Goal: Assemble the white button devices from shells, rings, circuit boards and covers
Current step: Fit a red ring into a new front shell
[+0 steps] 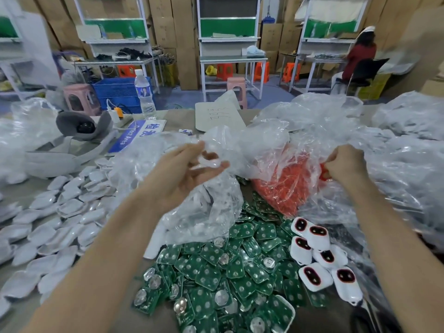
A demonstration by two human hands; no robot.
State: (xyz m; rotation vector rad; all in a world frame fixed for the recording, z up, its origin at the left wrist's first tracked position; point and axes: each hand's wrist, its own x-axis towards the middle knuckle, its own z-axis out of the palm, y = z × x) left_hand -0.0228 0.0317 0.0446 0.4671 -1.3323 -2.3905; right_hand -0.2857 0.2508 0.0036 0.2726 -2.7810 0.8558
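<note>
**Ring meets shell above the bags**

Our left hand (192, 171) pinches what looks like a white shell (209, 162), tipped up, likely to take the red ring (324, 174) that our right hand (343, 162) grips at the ring bag (283, 188). The hands are well apart. Circuit boards (228, 272) heap on the surface (177, 118) below, with covers (60, 224) to the left. Crumpled plastic (204, 212) crowds between, so the open room is above.

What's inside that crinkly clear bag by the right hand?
A mass of small orange-red parts fills the clear bag; the right hand pinches one. Folds and glare hide their shape.
</note>
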